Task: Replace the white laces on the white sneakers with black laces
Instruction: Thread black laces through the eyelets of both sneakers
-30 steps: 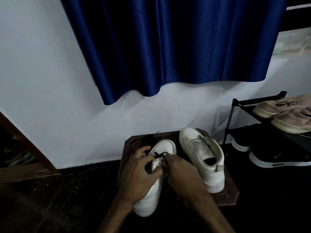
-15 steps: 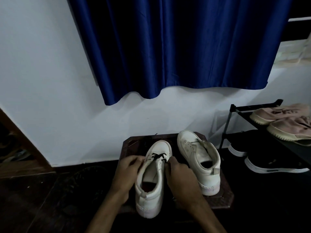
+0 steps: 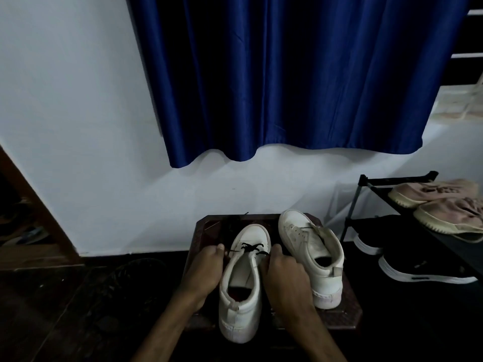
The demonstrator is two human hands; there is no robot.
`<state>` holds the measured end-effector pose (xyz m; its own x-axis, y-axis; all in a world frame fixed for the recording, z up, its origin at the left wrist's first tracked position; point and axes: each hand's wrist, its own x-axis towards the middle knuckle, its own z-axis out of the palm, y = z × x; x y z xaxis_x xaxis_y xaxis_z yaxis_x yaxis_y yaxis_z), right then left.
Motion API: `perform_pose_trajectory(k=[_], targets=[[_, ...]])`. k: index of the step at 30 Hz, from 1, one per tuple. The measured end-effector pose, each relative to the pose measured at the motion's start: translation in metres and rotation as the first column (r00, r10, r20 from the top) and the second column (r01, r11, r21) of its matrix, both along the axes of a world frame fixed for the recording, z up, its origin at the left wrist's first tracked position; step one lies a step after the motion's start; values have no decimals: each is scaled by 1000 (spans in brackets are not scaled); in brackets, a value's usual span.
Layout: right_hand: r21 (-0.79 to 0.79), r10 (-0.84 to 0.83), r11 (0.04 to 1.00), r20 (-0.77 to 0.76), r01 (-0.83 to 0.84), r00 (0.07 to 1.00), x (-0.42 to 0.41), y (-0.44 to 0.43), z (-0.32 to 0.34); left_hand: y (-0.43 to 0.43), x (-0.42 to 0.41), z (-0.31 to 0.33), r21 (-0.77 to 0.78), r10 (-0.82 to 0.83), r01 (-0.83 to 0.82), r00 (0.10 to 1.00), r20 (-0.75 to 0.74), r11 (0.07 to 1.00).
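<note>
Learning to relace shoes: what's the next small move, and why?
Probably thread one end through the next eyelet up: the black lace crosses only the toe-end eyelets of the sneaker, with left hand and right hand each pinching an end.

The near white sneaker (image 3: pixel 240 291) stands upright on the dark worktop (image 3: pixel 209 228), toe pointing away, with a black lace (image 3: pixel 251 247) crossing its front eyelets. The second white sneaker (image 3: pixel 311 254) stands just beside it on the right.
</note>
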<state>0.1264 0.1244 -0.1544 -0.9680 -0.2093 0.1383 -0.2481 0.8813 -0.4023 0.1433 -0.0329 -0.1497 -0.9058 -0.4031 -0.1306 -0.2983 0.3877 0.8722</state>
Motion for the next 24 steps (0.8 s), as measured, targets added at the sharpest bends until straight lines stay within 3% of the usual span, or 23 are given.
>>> perform_pose_trajectory(k=[1,3,5,7,11,14,15,17,19,22,24], targets=[[-5,-5,1000,1,5,1000,0,1,1,-1,0,4,183,90,-92,996,19,979],[-12,-19,1000,-5,19,1000,0,2,3,-1,1,12,532,196,-218,976,99,818],[-24,-34,999,-27,34,999,-1,0,2,-2,2,15,693,233,-253,964,126,675],[-16,-43,999,-56,43,998,-3,-5,3,0,2,14,717,255,-264,959,124,645],[-4,-63,998,-104,63,993,-7,-3,11,3,1,-3,506,267,-253,963,46,825],[-250,-73,966,-33,63,997,-12,8,16,7,0,-8,412,197,-158,979,-54,898],[-402,-55,913,60,75,997,-15,12,22,8,0,-5,412,170,-125,982,-76,903],[-728,111,663,329,177,938,-20,20,42,5,-2,3,477,174,-106,980,-100,873],[-856,354,429,452,288,819,-26,31,72,-6,-2,15,604,207,-102,972,-107,791],[-951,569,151,307,269,763,-36,49,119,-26,2,39,673,205,-22,960,-193,739],[-974,612,-30,161,227,774,-41,58,147,-36,7,55,677,196,61,935,-296,733]])
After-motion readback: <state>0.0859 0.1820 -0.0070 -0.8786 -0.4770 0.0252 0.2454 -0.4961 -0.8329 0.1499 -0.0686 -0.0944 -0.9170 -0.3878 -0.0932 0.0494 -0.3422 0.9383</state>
